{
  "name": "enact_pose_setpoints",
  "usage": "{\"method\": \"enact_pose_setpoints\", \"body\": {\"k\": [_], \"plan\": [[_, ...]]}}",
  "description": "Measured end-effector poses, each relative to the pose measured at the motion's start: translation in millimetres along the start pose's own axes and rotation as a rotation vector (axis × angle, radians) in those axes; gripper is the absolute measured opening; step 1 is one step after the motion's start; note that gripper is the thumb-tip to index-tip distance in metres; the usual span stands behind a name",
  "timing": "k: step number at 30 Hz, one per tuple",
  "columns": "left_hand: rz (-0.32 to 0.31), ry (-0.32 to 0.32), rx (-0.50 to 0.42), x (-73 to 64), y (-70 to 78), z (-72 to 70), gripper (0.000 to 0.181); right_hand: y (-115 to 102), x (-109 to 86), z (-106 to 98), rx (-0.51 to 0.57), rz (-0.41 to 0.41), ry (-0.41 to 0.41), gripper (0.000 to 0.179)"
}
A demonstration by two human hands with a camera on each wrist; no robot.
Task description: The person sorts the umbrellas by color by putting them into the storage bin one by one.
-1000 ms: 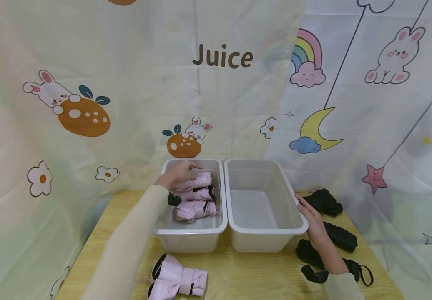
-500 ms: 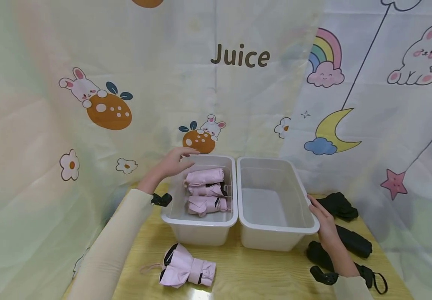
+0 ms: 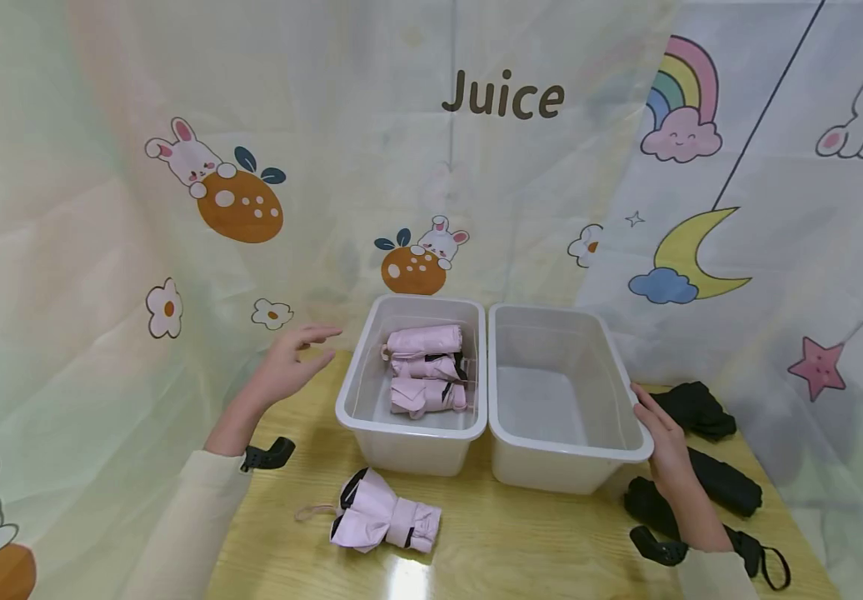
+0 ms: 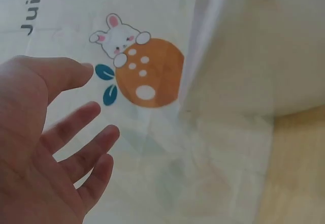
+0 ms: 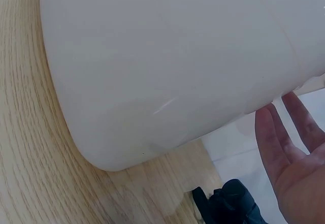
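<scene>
My left hand (image 3: pixel 292 367) hangs in the air left of the left white bin (image 3: pixel 416 450), holding nothing; its fingers are spread and slightly bent, as the left wrist view also shows. Inside that bin lie three folded pink umbrellas (image 3: pixel 426 340), one behind another. My right hand (image 3: pixel 664 437) touches the outer rim of the right white bin (image 3: pixel 551 473) with extended fingers. The right wrist view shows the fingertips at that bin's edge, beside its wall (image 5: pixel 152 71). The right bin has nothing in it. Another folded pink umbrella (image 3: pixel 386 517) lies on the table in front of the left bin.
Several folded black umbrellas (image 3: pixel 724 482) lie right of the right bin, partly behind my right arm. The bins stand side by side on a wooden table (image 3: pixel 521 542). A printed curtain (image 3: pixel 506 192) hangs close behind them.
My left hand has come up out of the left bin and moved left, away from it. The right hand stays at the right bin's rim. The head view has shifted left.
</scene>
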State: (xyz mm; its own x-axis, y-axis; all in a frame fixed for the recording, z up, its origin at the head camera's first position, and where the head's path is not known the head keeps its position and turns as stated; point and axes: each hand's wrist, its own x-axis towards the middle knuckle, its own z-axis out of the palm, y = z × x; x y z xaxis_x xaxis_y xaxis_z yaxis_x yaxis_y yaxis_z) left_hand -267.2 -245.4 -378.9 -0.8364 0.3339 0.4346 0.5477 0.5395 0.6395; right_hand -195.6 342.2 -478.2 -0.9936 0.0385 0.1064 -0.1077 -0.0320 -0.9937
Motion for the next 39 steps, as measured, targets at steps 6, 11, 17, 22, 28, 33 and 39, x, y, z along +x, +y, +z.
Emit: {"method": "enact_pose_setpoints", "body": {"k": [6, 11, 17, 22, 28, 33, 39], "plan": [[0.003, -0.055, -0.022, -55.9, -7.1, 5.6, 0.026, 1.6, -0.7, -1.6, -0.009, 0.009, 0.011, 0.053], [0.073, -0.163, -0.032, -91.0, -2.8, 16.7, 0.022, 2.2, 0.5, -1.5, -0.006, 0.005, 0.008, 0.052], [0.142, -0.279, 0.027, -107.7, 9.8, 40.4, 0.027, -0.1, 1.6, -0.4, 0.007, 0.000, 0.010, 0.054], [0.266, -0.386, 0.211, -113.6, 26.2, 79.2, 0.029, -6.0, -0.9, 3.0, -0.010, 0.014, 0.015, 0.054], [0.382, -0.536, 0.369, -120.4, 30.1, 123.6, 0.050, -16.0, -6.6, 9.7, -0.023, 0.024, 0.027, 0.055], [0.437, -0.620, 0.433, -116.7, 26.0, 145.0, 0.067, -11.6, -4.6, 6.6, -0.024, 0.019, 0.033, 0.053], [0.479, -0.706, 0.418, -111.2, 20.9, 155.2, 0.083, -1.7, 0.1, 1.2, -0.020, 0.001, 0.038, 0.055]]}}
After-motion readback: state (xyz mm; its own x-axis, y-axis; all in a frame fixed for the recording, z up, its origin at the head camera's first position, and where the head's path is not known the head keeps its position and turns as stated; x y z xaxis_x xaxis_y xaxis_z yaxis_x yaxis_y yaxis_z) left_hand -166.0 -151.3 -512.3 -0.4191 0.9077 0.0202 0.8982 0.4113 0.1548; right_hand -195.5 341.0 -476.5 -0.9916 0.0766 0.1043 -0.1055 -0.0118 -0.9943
